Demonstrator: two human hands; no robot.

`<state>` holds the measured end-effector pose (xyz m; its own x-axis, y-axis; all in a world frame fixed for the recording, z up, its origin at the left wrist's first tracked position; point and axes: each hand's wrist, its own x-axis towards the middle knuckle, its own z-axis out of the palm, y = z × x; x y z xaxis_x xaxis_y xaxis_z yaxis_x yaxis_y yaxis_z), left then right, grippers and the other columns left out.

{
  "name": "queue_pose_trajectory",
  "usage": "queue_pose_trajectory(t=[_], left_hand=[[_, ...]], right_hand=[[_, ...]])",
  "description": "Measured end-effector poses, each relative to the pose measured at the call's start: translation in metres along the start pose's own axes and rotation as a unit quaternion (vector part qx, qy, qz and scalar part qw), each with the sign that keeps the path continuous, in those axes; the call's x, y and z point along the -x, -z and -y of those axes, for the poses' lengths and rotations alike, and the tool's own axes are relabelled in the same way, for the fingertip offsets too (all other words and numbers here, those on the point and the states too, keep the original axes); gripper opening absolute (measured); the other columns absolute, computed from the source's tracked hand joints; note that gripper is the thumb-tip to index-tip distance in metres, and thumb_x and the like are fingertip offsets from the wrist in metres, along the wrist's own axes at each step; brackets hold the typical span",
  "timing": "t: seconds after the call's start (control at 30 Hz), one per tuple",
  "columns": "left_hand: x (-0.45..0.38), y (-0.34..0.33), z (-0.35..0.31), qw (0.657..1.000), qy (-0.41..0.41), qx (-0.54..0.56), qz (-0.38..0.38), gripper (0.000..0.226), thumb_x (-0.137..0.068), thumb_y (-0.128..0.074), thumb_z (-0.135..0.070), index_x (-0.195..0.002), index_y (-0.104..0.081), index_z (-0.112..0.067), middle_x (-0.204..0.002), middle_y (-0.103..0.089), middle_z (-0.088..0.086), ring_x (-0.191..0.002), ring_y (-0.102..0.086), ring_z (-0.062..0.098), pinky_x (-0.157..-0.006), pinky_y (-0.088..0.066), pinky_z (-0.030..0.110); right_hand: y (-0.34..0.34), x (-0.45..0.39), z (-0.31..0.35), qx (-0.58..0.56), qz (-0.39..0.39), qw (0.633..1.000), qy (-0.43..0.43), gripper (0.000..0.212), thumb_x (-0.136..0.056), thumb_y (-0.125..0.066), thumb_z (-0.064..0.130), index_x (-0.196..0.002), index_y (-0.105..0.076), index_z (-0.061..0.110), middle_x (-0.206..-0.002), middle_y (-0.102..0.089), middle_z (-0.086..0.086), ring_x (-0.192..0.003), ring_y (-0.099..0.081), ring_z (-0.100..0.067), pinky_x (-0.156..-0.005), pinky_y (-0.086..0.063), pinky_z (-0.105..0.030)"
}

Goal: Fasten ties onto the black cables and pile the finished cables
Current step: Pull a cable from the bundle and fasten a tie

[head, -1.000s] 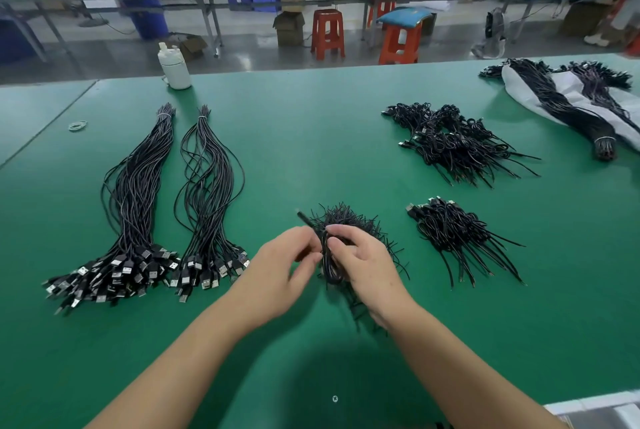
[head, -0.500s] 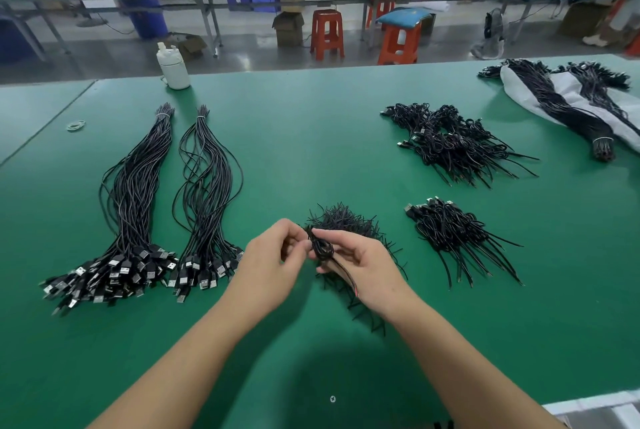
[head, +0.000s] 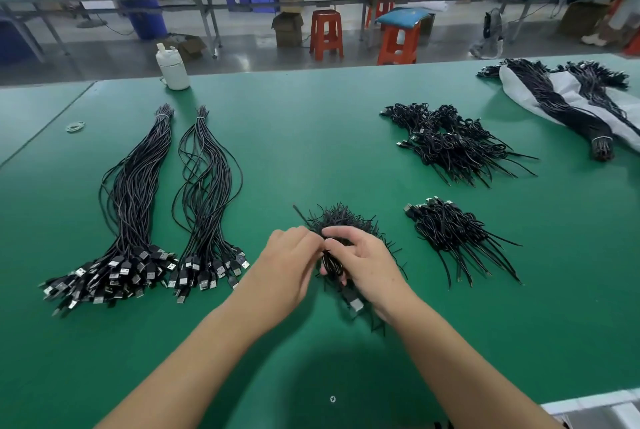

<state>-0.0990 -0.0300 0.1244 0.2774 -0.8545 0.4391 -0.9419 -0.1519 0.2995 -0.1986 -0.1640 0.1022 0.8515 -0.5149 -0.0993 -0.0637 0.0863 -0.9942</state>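
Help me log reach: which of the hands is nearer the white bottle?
Left. The left hand lies below and right of the white bottle; the right hand is farther right.

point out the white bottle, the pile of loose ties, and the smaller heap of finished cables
white bottle [head: 173,70], head view, on its body
pile of loose ties [head: 341,219], head view, on the tangle above the hands
smaller heap of finished cables [head: 446,229], head view, on its coiled middle

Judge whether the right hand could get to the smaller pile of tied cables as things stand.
Probably yes: the smaller pile lies just to the right of the right hand with only bare green table between, though that hand now grips a coiled cable.
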Motion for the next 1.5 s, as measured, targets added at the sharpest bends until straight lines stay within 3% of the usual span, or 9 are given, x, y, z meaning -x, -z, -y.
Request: queue_pose_trajectory(t=[0.13, 0.27, 0.37, 0.53, 0.63, 1.0, 1.23, 1.37, 1.5], left_hand=[[0.003, -0.004, 0.002, 0.999, -0.015, -0.029, 0.005, 0.01, -0.091, -0.061, -0.001, -0.096, -0.062, -0.009, -0.088, -0.056, 0.003, -0.074, -0.047, 0.024, -0.072, -0.039, 0.033], [0.002, -0.004, 0.004, 0.989, 0.106, 0.095, -0.027, 0.012, -0.097, -0.055, -0.01, -0.092, -0.054, -0.021, -0.085, -0.055, -0.01, -0.076, -0.049, 0.012, -0.072, -0.038, 0.023], [0.001, -0.003, 0.008, 0.975, 0.159, 0.149, -0.029, 0.024, -0.095, -0.059, -0.011, -0.086, -0.05, -0.031, -0.076, -0.056, -0.015, -0.074, -0.053, 0.006, -0.066, -0.038, 0.012], [0.001, -0.001, 0.005, 0.97, 0.17, 0.172, -0.029, 0.03, -0.096, -0.061, -0.015, -0.081, -0.046, -0.036, -0.073, -0.058, -0.01, -0.074, -0.053, 0.009, -0.065, -0.04, 0.012], [0.0, -0.004, 0.004, 0.972, 0.163, 0.168, -0.036, 0.027, -0.096, -0.06, -0.014, -0.083, -0.047, -0.033, -0.073, -0.055, -0.011, -0.073, -0.051, 0.007, -0.066, -0.039, 0.011], [0.002, -0.023, 0.015, 0.984, -0.126, -0.112, -0.065, 0.031, -0.072, -0.043, 0.007, -0.096, -0.055, -0.01, -0.087, -0.056, 0.008, -0.079, -0.043, 0.025, -0.075, -0.036, 0.032], [0.001, -0.04, 0.026, 0.978, -0.143, -0.1, -0.115, 0.023, -0.086, -0.046, 0.004, -0.103, -0.054, -0.009, -0.097, -0.05, 0.006, -0.082, -0.044, 0.025, -0.077, -0.037, 0.033], [0.001, -0.053, 0.04, 0.991, -0.046, -0.065, -0.111, 0.018, -0.094, -0.057, -0.011, -0.11, -0.063, -0.007, -0.106, -0.06, 0.013, -0.085, -0.051, 0.026, -0.08, -0.046, 0.033], [0.02, -0.061, 0.078, 0.988, 0.094, -0.111, -0.047, 0.023, -0.091, -0.059, -0.01, -0.111, -0.066, -0.001, -0.118, -0.058, 0.023, -0.087, -0.058, 0.033, -0.084, -0.05, 0.041]], right_hand=[[0.001, 0.001, 0.0, -0.053, 0.014, 0.998, -0.006, 0.01, -0.1, -0.057, 0.016, -0.099, -0.066, 0.01, -0.072, -0.068, -0.014, -0.058, -0.055, -0.022, -0.053, -0.041, -0.028], [0.006, 0.001, 0.002, -0.191, 0.081, 0.977, -0.043, 0.023, -0.1, -0.047, 0.0, -0.112, -0.066, -0.004, -0.094, -0.07, -0.019, -0.077, -0.065, -0.021, -0.069, -0.055, -0.03], [0.004, 0.004, -0.002, -0.172, 0.092, 0.98, -0.027, 0.024, -0.092, -0.059, -0.007, -0.113, -0.068, 0.003, -0.096, -0.073, -0.015, -0.083, -0.068, -0.017, -0.082, -0.057, -0.028], [0.004, 0.001, -0.004, -0.058, 0.026, 0.998, 0.006, 0.016, -0.092, -0.068, 0.01, -0.092, -0.078, 0.022, -0.076, -0.066, 0.005, -0.066, -0.055, -0.01, -0.064, -0.049, -0.019], [0.004, 0.0, -0.003, -0.04, 0.028, 0.999, -0.004, 0.016, -0.098, -0.062, 0.02, -0.091, -0.077, 0.023, -0.07, -0.061, -0.001, -0.062, -0.052, -0.016, -0.063, -0.047, -0.026], [0.005, 0.003, 0.001, -0.096, 0.041, 0.989, -0.106, 0.026, -0.099, -0.059, 0.024, -0.077, -0.069, 0.013, -0.066, -0.051, -0.006, -0.054, -0.04, -0.011, -0.054, -0.039, -0.024], [0.016, -0.002, 0.001, -0.119, 0.069, 0.982, -0.133, 0.021, -0.098, -0.058, 0.013, -0.106, -0.067, -0.004, -0.086, -0.052, -0.019, -0.068, -0.046, -0.018, -0.06, -0.045, -0.028], [0.033, -0.012, 0.006, 0.072, -0.007, 0.991, -0.108, 0.018, -0.098, -0.061, 0.024, -0.089, -0.073, 0.013, -0.071, -0.065, -0.01, -0.056, -0.051, -0.012, -0.057, -0.047, -0.024], [0.075, -0.031, 0.009, 0.427, -0.124, 0.895, -0.037, 0.019, -0.099, -0.057, 0.03, -0.088, -0.069, 0.022, -0.071, -0.068, 0.004, -0.048, -0.048, -0.005, -0.041, -0.036, -0.009]])
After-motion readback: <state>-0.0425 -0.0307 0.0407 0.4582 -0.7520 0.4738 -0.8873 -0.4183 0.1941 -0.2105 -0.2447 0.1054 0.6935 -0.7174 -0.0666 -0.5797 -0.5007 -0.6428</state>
